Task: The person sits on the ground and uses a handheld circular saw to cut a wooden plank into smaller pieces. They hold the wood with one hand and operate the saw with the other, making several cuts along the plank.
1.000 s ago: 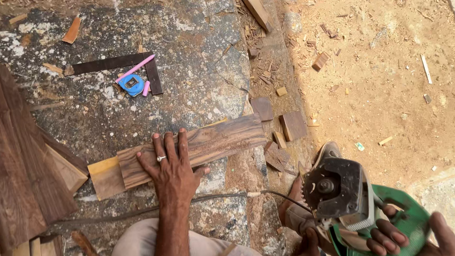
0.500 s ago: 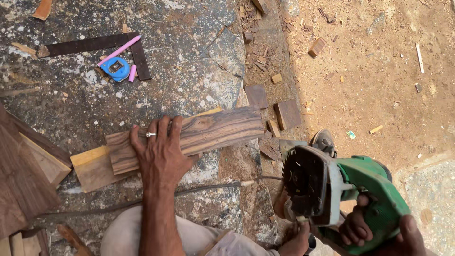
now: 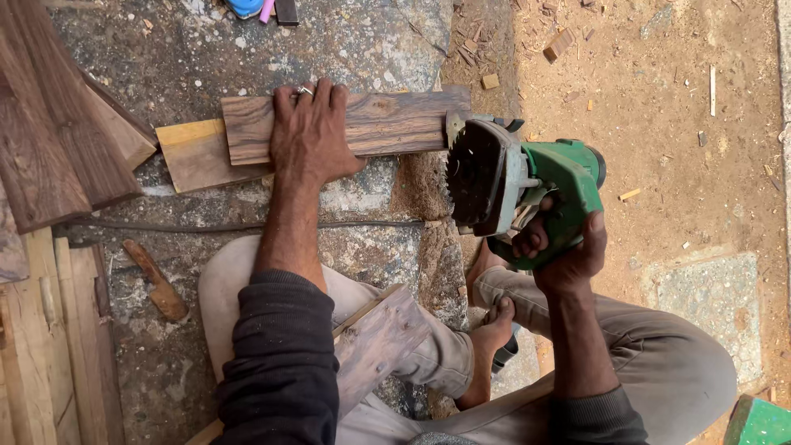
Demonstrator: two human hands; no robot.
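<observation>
At the far edge of the view, a blue object (image 3: 247, 7), a pink one (image 3: 268, 10) and a dark bar (image 3: 287, 11) are cut off, so their kinds cannot be told. A green thing (image 3: 758, 422) at the near right corner is also cropped. The circular saw's (image 3: 521, 188) blade teeth show at the open side of its guard, but the point where blade meets wood is hidden behind the guard. The left arm's dark sleeve (image 3: 284, 354) covers part of a grey wood offcut (image 3: 379, 342) lying across the person's lap.

The dark streaked plank (image 3: 387, 122) lies on the stone slab (image 3: 189, 74), running left to right, with brown and pale grain bands. Its left part rests on a paler, yellowish board (image 3: 194, 152); its right end touches the saw's front.

The left hand (image 3: 311, 132) lies flat on the plank, fingers spread and curled over its far edge, a ring on one finger. The right hand (image 3: 560, 243) wraps closed around the green saw body from the near side. A stack of dark boards (image 3: 58, 124) lies at the left, and a cord (image 3: 231, 226) runs across the slab just near the plank.
</observation>
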